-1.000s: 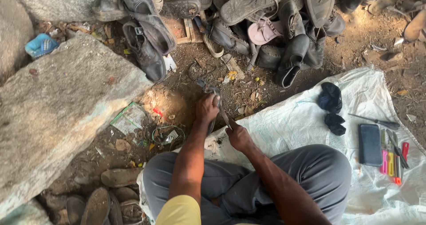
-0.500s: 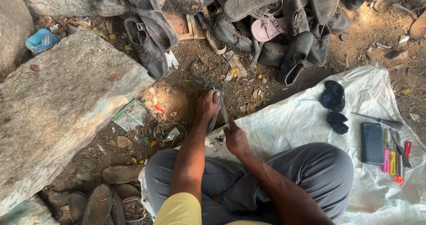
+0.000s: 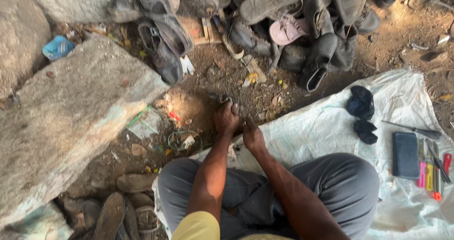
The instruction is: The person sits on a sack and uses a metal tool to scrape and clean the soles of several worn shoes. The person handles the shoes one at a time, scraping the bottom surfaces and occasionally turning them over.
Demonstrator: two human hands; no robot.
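Note:
I sit cross-legged in grey trousers on a white woven sheet (image 3: pixel 321 126). My left hand (image 3: pixel 226 119) is closed over a small dark object (image 3: pixel 221 98) on the dirt just past the sheet's edge; what the object is I cannot tell. My right hand (image 3: pixel 253 137) sits right beside it, fingers curled around a thin dark tool that is mostly hidden between the two hands. Both forearms reach forward from my lap.
A heap of worn shoes and sandals (image 3: pixel 283 27) lies ahead. A large flat stone (image 3: pixel 71 121) fills the left. On the sheet at right lie a dark phone (image 3: pixel 405 155), several coloured hand tools (image 3: pixel 432 166) and two black cloth pieces (image 3: pixel 362 112). More old shoes (image 3: pixel 113 211) lie near my left knee.
Both hands have stayed together on the dark object, shifting slightly. The thin tool that stood out between them earlier is now mostly covered by my hands.

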